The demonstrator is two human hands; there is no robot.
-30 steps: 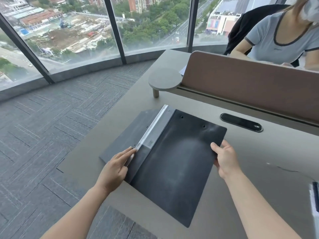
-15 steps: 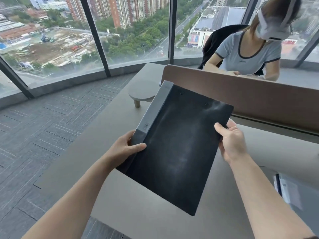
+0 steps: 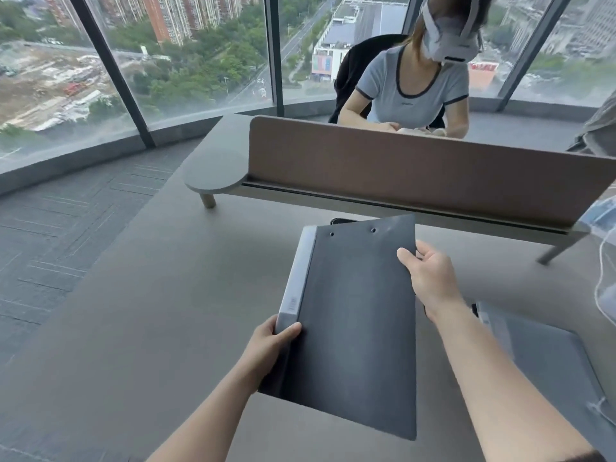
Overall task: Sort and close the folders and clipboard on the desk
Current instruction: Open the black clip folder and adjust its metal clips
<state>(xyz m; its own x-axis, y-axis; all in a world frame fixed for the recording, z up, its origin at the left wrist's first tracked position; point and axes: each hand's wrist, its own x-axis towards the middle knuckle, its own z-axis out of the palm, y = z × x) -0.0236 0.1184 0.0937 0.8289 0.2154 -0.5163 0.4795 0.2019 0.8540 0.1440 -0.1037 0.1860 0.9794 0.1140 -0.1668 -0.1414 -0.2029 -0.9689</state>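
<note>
The dark folder (image 3: 356, 325) is closed and held tilted above the worktop (image 3: 150, 311), the left hand (image 3: 270, 345) gripping its grey spine low down and the right hand (image 3: 430, 278) pinching its right edge; it is not yet set down. A second folder (image 3: 546, 358) lies at the right, probably closed, though cut off by the frame edge, and no clipboard can be made out.
</note>
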